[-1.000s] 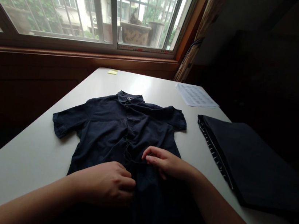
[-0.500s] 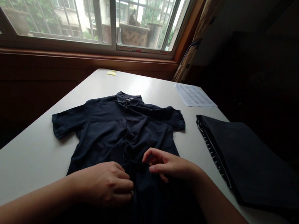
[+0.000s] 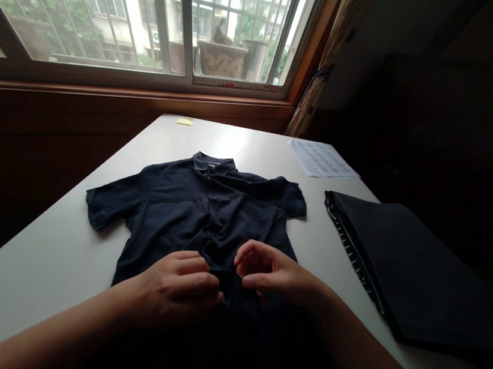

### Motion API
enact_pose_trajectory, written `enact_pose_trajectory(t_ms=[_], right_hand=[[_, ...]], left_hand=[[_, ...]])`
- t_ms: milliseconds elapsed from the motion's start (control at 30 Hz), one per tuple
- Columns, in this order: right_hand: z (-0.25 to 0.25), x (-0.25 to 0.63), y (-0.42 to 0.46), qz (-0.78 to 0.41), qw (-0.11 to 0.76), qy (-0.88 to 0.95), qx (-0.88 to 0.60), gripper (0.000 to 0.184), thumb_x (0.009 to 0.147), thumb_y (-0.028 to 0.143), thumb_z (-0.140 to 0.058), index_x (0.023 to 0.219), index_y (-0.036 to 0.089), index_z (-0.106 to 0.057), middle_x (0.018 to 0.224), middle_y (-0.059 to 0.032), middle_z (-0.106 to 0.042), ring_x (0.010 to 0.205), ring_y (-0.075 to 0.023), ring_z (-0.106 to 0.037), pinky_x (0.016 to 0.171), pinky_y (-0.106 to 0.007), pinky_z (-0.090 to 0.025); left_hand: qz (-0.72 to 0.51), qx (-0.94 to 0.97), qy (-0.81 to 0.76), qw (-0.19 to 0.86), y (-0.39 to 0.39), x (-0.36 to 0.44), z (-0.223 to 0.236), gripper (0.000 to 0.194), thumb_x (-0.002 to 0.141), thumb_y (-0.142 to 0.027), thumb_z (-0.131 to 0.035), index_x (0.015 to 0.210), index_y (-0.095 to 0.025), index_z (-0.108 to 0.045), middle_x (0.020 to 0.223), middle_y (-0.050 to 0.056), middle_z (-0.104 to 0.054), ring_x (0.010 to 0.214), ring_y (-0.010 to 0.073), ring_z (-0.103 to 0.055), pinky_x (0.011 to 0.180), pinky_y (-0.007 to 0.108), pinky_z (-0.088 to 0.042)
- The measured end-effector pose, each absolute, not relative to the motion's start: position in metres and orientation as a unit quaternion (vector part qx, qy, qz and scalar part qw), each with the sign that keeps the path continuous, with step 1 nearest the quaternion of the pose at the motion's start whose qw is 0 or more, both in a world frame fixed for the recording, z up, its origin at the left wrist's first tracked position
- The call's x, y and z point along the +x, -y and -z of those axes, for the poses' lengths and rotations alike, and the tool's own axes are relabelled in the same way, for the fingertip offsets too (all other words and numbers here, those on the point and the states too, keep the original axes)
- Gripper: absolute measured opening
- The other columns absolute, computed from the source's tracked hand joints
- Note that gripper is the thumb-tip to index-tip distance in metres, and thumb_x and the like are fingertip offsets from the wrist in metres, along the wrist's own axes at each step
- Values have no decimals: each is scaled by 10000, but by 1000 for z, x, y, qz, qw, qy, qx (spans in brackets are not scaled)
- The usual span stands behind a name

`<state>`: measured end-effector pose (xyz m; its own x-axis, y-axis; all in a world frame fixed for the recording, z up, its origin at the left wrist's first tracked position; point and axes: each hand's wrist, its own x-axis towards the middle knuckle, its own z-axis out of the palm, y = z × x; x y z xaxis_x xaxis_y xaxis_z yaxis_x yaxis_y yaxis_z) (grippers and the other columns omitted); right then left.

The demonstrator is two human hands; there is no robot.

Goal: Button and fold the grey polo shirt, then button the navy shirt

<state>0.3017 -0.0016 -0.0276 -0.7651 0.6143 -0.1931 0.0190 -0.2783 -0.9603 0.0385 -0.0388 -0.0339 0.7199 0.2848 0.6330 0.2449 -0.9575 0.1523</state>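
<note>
A dark navy short-sleeved shirt lies front up, its collar toward the window and its lower part in deep shadow. My left hand is closed over the lower front, fingers curled into the cloth near the button edge. What the fingertips pinch is mostly hidden, though cloth rises beside them. Just to the right, my right hand hovers at the raised front edge with fingers curved. A gap shows between its thumb and forefinger, and I see nothing gripped there.
The shirt is spread on a white table. To the right lies a folded dark cloth item with a striped edge. Printed papers and a yellow sticky note sit at the far end, below a barred window and a tied curtain.
My left hand has moved slightly up, toward the collar. The thumb and forefinger of my right hand have spread a little, and the folds along the shirt's front have shifted.
</note>
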Motion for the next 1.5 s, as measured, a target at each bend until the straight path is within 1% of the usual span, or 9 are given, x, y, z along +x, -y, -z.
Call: enact_pose_trajectory(t_ms=[133, 233, 300, 367, 533, 800, 933, 1067, 1500], right_hand=[[30, 303, 1, -752, 205, 563, -275, 323, 829, 304, -799, 1064, 180, -615, 866, 4, -639, 622, -82, -587, 510, -178, -539], [29, 303, 1, -757, 211, 556, -272, 313, 822, 298, -806, 1047, 175, -626, 869, 0, -639, 652, -92, -601, 513, -180, -548], [28, 303, 2, -756, 214, 555, -274, 313, 812, 301, -815, 1032, 173, -632, 873, -1, -641, 665, -95, -606, 515, -181, -549], [28, 302, 1, -754, 213, 557, -276, 317, 808, 309, -818, 1027, 173, -633, 867, 2, -643, 653, -92, -605, 512, -182, -546], [29, 303, 0, -750, 203, 561, -287, 307, 808, 322, -817, 992, 159, -634, 844, 7, -646, 605, -82, -604, 502, -181, -539], [28, 305, 0, -756, 190, 556, -289, 306, 784, 326, -832, 940, 145, -641, 832, 11, -650, 550, -65, -582, 473, -170, -505], [29, 306, 0, -768, 179, 549, -277, 297, 789, 307, -829, 944, 147, -634, 885, -5, -674, 561, -72, -610, 492, -182, -525], [28, 304, 1, -774, 183, 543, -270, 300, 776, 292, -840, 931, 148, -627, 855, 3, -671, 580, -78, -615, 499, -181, -523], [32, 304, 1, -777, 170, 547, -261, 299, 801, 250, -821, 989, 158, -608, 828, 21, -659, 560, -62, -599, 485, -157, -505]], left_hand=[[-345, 924, -162, 29, 34, 37, 44, 137, 880, -151, -686, 1013, -175, -667, 1115, 83, -720, 815, 168, -653, 702, 311, -538], [-335, 921, -196, 43, 31, 37, 47, 81, 923, -185, -629, 988, -191, -677, 1198, 95, -697, 847, 161, -684, 753, 298, -560], [-321, 920, -217, 53, 29, 36, 48, 77, 942, -190, -593, 944, -194, -670, 1234, 96, -688, 817, 148, -692, 730, 280, -557], [-312, 921, -222, 69, 28, 37, 50, 91, 952, -190, -567, 933, -190, -656, 1198, 97, -706, 776, 136, -693, 699, 258, -550], [-325, 919, -188, 121, 26, 39, 51, 95, 952, -158, -540, 994, -174, -623, 948, 80, -733, 758, 143, -685, 696, 242, -551], [-339, 911, -187, 145, 26, 40, 48, 105, 940, -124, -515, 966, -174, -604, 916, 82, -703, 788, 149, -658, 717, 249, -549], [-336, 910, -186, 154, 26, 39, 49, 94, 932, -120, -531, 963, -169, -605, 925, 89, -698, 804, 156, -650, 728, 259, -552], [-339, 911, -178, 154, 26, 38, 49, 100, 920, -101, -538, 964, -166, -599, 930, 88, -692, 809, 156, -637, 735, 262, -547], [-330, 917, -178, 135, 27, 38, 48, 114, 908, -83, -548, 968, -163, -601, 941, 75, -695, 792, 145, -624, 733, 267, -542]])
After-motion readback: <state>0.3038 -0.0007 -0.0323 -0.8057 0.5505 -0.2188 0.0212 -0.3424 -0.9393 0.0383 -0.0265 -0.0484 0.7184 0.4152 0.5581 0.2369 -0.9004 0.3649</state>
